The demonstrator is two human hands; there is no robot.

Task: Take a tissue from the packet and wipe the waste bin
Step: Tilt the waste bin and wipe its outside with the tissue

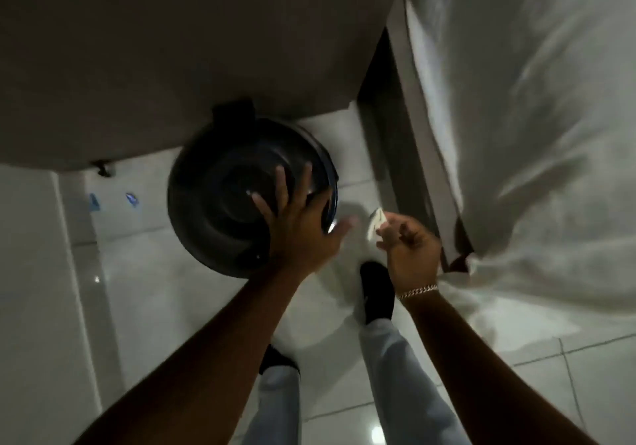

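Observation:
A round black waste bin (pixel 220 200) with a domed lid stands on the white tiled floor against the wall. My left hand (pixel 299 220) lies spread on the right side of the lid, fingers apart. My right hand (pixel 409 251), a chain bracelet on its wrist, hovers to the right of the bin. It pinches a small crumpled white tissue (pixel 377 226) between thumb and fingers. The tissue packet is out of sight.
A bed with a white sheet (pixel 516 134) fills the right side, its dark frame (pixel 406 141) running beside the bin. A grey wall (pixel 172 48) rises behind the bin. My feet in black shoes (pixel 377 293) stand on the glossy tiles just below the bin.

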